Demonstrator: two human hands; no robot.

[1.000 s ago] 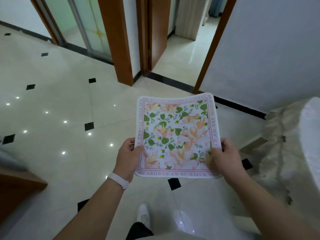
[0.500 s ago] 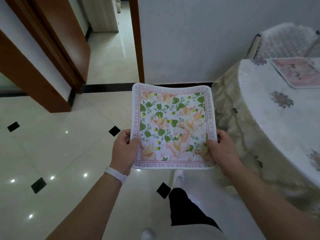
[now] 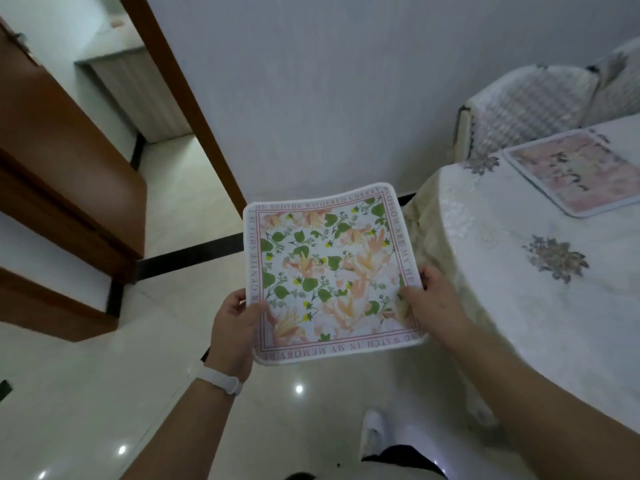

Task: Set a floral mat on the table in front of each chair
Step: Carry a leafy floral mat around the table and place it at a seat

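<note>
A wooden door (image 3: 65,188) stands open at the far left, above pale floor tiles (image 3: 104,393). The left hand (image 3: 232,329), a white band (image 3: 221,377) on its wrist, pinches the mat (image 3: 329,275) at its near left edge, thumb on top. The mat hangs in the air over the floor, printed side up, its far edge rippling a little, so it looks thin, light and soft rather than stiff. The right hand (image 3: 434,301) grips the near right edge the same way. Holding two opposite edges likely keeps it flat for laying down. Just right of it is the table (image 3: 519,306) under a pale cloth; a second mat (image 3: 575,171) lies there before a covered chair (image 3: 526,102).
</note>
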